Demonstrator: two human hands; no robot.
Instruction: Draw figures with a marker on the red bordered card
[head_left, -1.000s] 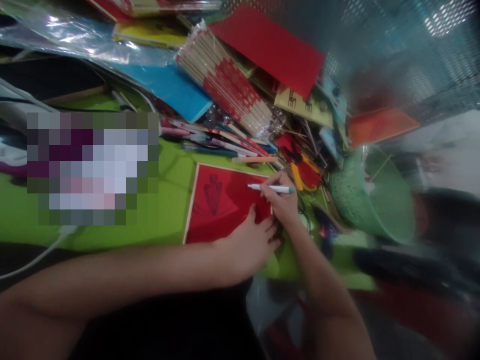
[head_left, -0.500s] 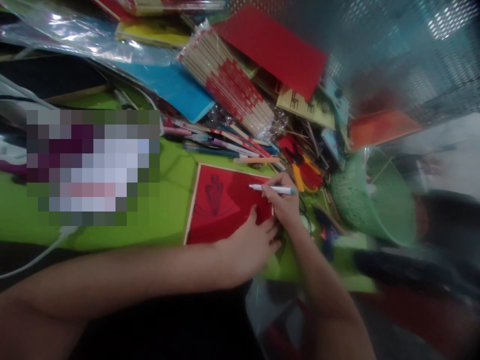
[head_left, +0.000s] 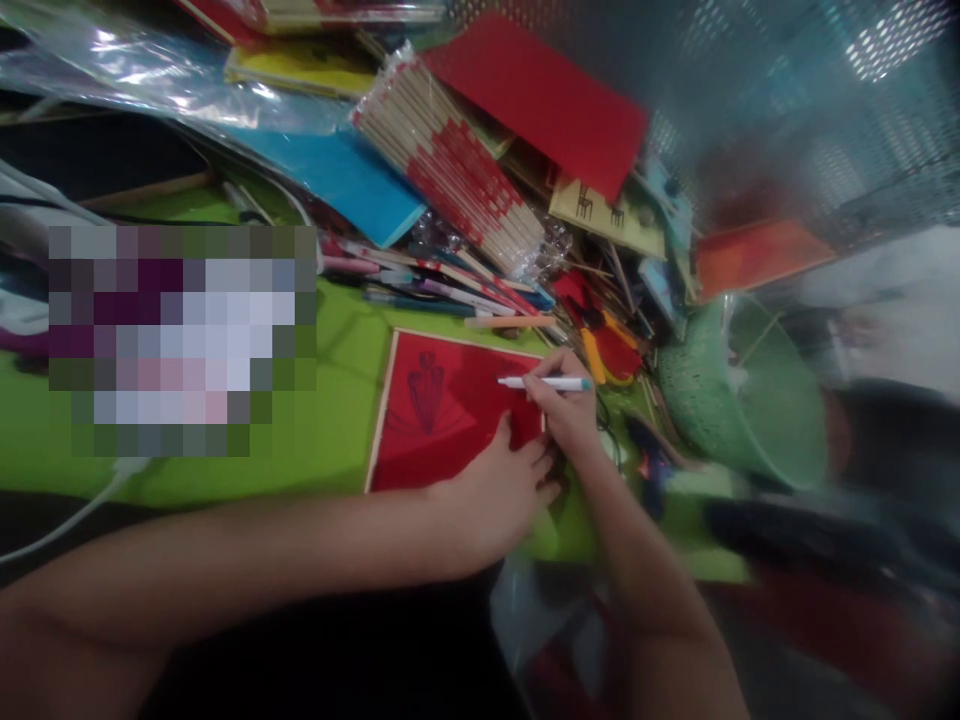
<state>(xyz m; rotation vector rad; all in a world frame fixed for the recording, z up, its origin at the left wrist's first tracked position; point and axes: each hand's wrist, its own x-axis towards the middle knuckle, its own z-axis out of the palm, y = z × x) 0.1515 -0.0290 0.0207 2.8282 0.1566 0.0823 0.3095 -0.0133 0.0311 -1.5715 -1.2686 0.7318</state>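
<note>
A red board [head_left: 457, 440] with a pale edge lies on the green tabletop [head_left: 247, 460], a dark figure drawn on its left part. Flat across the board's lower right side rests my left hand [head_left: 502, 490], its fingers spread. My right hand [head_left: 566, 400] grips a white marker [head_left: 551, 383] with a teal end. The marker's tip points left, over the right part of the board; whether it touches the surface I cannot tell.
Behind the board lie loose pens [head_left: 457, 293], a wrapped bundle of wooden sticks [head_left: 450, 160] and a blue sheet [head_left: 337, 180]. Yellow-handled scissors [head_left: 596, 355] sit right of them, near a green basket [head_left: 780, 400]. A pixelated patch covers something at left, with a white cable [head_left: 82, 525] below it.
The view has shifted slightly, so most things appear a little further left. Both hands and the marker keep nearly the same place over the board.
</note>
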